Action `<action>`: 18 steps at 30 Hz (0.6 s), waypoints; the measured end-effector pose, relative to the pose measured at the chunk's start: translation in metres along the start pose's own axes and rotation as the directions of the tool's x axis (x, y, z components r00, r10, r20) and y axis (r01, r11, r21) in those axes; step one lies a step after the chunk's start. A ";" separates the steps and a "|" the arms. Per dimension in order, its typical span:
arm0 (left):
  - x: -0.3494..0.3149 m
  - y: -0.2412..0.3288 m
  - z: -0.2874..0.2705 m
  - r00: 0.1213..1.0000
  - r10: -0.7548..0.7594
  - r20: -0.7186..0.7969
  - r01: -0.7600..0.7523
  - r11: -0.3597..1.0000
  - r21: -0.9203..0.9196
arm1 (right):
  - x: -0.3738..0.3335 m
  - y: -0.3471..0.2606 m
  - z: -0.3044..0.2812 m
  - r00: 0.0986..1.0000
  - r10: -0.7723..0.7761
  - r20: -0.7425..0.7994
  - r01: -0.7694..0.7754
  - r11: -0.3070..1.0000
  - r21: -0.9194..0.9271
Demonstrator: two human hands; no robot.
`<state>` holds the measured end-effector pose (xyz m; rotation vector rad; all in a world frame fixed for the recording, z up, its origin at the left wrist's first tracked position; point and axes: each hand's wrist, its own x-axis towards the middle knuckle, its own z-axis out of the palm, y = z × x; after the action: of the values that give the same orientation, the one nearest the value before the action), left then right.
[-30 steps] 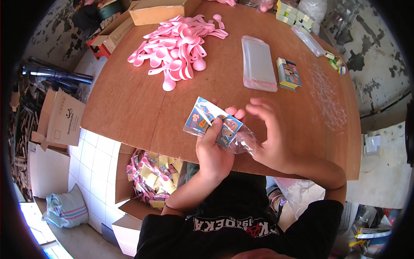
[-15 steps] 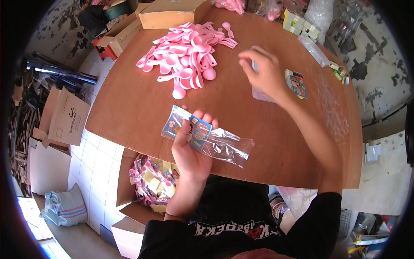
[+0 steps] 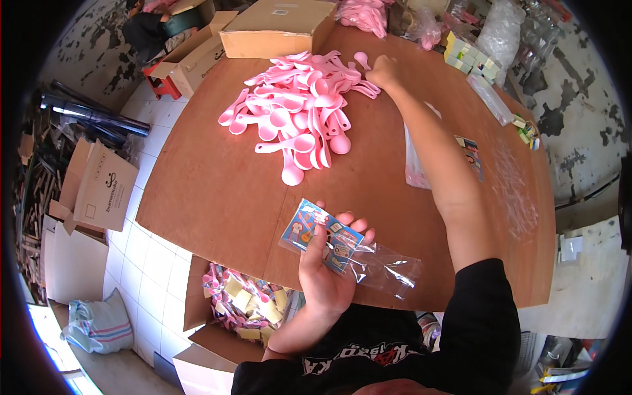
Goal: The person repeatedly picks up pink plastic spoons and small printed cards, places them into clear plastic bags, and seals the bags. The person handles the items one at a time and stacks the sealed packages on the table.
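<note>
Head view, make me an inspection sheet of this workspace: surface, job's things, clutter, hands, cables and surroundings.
Surface: brown table, bare wood toward its left side.
Job's things: card with see-through bag; heaped pink spoons; sleeves and cards, both partly behind the right forearm.
Clutter: thin clear strips on the table's right; closed carton at the far side.
Hands: left hand holds card and bag; right hand beside a lone spoon, contact unclear.
Cables: dark line on the right wall, perhaps a cable.
Surroundings: tiled floor, striped sack, peeling walls.
</note>
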<state>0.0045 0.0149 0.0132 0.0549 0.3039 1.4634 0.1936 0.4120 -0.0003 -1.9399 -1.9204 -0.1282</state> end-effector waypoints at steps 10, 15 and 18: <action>0.011 0.003 -0.001 0.994 0.101 -0.031 -0.102 0.994 -0.028 | -0.031 0.018 -0.029 0.947 -0.222 -0.231 0.251 0.962 0.105; 0.018 0.003 -0.005 0.992 0.121 -0.029 -0.122 0.990 -0.073 | -0.130 0.008 -0.124 0.902 -0.219 -0.373 0.374 0.828 0.418; 0.021 0.009 -0.002 0.991 0.128 -0.025 -0.130 0.987 -0.097 | -0.198 0.018 -0.174 0.875 -0.281 -0.393 0.468 0.697 0.543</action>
<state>-0.0029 0.0360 0.0093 -0.0189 0.2461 1.6064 0.2392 0.1665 0.0869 -1.0093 -1.8265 0.1098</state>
